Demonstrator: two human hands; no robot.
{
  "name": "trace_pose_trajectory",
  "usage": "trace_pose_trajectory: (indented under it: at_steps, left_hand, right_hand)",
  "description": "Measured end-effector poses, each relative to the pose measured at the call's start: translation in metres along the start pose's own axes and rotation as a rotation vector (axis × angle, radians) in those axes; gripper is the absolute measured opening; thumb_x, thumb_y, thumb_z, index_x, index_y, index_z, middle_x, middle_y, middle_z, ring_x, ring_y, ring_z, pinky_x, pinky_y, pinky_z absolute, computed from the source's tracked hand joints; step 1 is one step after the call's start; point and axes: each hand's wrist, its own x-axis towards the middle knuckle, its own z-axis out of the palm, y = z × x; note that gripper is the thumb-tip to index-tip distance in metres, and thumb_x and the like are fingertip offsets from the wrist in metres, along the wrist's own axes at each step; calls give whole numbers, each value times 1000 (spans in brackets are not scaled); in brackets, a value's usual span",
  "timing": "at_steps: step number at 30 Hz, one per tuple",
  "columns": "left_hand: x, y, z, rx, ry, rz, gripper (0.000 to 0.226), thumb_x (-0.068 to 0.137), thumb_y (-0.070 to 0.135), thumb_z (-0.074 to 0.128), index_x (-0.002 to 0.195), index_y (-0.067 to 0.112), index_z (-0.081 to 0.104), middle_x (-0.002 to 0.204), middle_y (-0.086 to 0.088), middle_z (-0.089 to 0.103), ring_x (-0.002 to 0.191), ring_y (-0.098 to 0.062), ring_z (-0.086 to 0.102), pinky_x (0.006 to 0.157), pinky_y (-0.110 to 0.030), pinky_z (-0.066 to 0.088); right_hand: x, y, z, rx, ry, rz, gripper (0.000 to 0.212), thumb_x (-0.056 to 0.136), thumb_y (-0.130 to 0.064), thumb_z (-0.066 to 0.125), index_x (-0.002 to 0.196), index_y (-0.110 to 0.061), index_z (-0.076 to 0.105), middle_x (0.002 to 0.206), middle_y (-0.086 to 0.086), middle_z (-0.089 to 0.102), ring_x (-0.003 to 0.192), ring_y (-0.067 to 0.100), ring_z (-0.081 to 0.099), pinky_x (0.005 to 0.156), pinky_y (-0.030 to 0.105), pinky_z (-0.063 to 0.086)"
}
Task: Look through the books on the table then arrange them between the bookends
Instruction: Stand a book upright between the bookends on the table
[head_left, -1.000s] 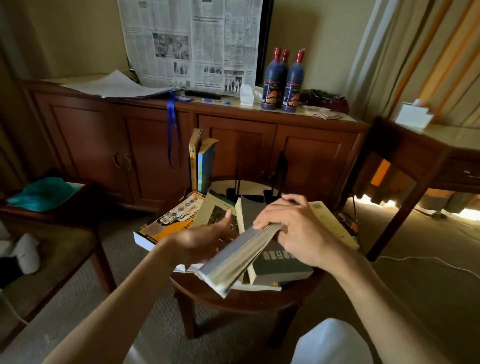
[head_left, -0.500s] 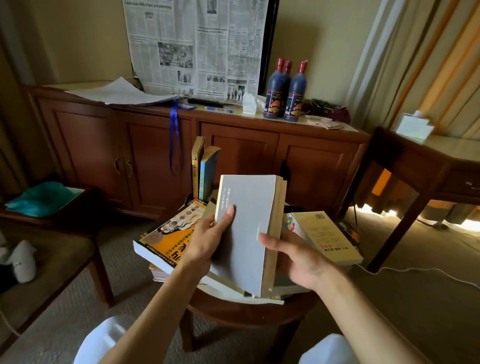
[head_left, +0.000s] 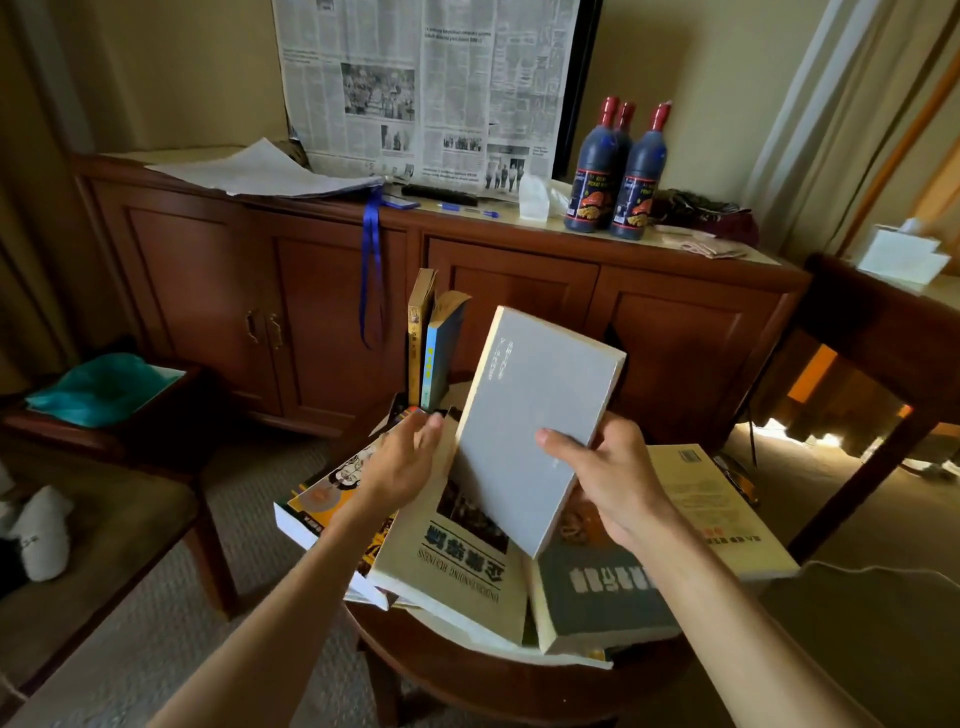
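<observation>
The grey book (head_left: 535, 421) is held tilted above the desk (head_left: 498, 686); the right hand (head_left: 608, 483) grips its lower right edge, thumb on the cover; the left hand (head_left: 402, 462) hovers just beside its left edge, fingers relaxed, holding nothing; two upright books (head_left: 431, 343) stand behind, with open air between.

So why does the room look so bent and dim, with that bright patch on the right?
Head view: the wide lens bows the cabinet and curtain at the edges; daylight flares under the side table, leaving the room dim; the grey book in the right hand is slightly soft.
</observation>
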Motion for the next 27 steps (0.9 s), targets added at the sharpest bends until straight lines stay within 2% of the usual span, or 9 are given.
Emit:
trace_pose_trajectory:
  at_steps: [2,4,9,12,14,18,21,24,27]
  left_hand:
    - [8,-27,8,352,-56,-52,64,97,66,32,146,27,45,153,-2,45,145,-24,35,120,-48,19]
    - [7,-41,17,447,-82,-10,69,98,69,28,155,30,32,165,4,24,154,-17,14,124,-46,1]
    - [11,-49,19,420,-39,-10,76,94,74,27,158,33,24,168,8,14,155,-10,2,125,-40,-6]
    - [10,-47,15,321,-45,-35,86,88,77,35,159,31,18,166,8,22,154,-12,11,126,-39,-2]
    - [15,-41,5,141,-79,-49,99,79,78,49,158,31,12,160,5,35,149,-18,27,125,-47,12]
    - [38,-14,-27,-343,-34,7,116,63,65,85,156,37,21,154,2,44,137,-15,45,113,-49,40]
    - [52,11,-41,-516,-158,113,77,75,41,85,142,25,50,133,1,66,123,-19,62,105,-51,49]
    - [53,26,-47,-522,-142,134,47,78,28,79,122,15,67,115,1,74,109,-19,69,100,-51,53]
    - [45,30,-46,-573,-96,183,37,82,19,76,118,13,69,110,-1,76,102,-20,72,88,-41,60]
  right_hand:
    - [22,0,8,-12,63,-34,12,84,-17,79,91,-17,69,90,-6,77,90,15,73,78,40,60]
    - [44,-3,18,-7,115,-72,11,85,-15,77,87,-21,68,89,-7,76,87,13,73,76,39,60]
    - [105,-5,48,-47,162,-100,18,88,-15,74,86,-29,62,96,-9,71,91,12,69,80,44,61]
    - [132,-4,50,-30,117,-63,16,86,-13,76,94,-24,67,98,-5,74,95,16,70,78,41,59]
    - [138,-2,42,16,14,-34,20,86,-10,75,102,-19,69,103,-1,75,99,20,70,74,38,56]
    - [138,0,29,224,-223,-3,43,78,-2,72,121,-6,64,119,10,72,112,26,68,91,41,53]
    - [133,-3,31,290,-328,31,53,76,-2,69,128,-2,59,126,17,68,118,31,64,100,44,51]
    - [126,-10,34,276,-352,26,52,77,-4,70,128,-4,59,125,16,68,118,30,64,100,45,50]
    - [120,-14,37,6,-164,-83,44,78,-15,82,118,-16,63,113,4,73,107,19,69,93,40,56]
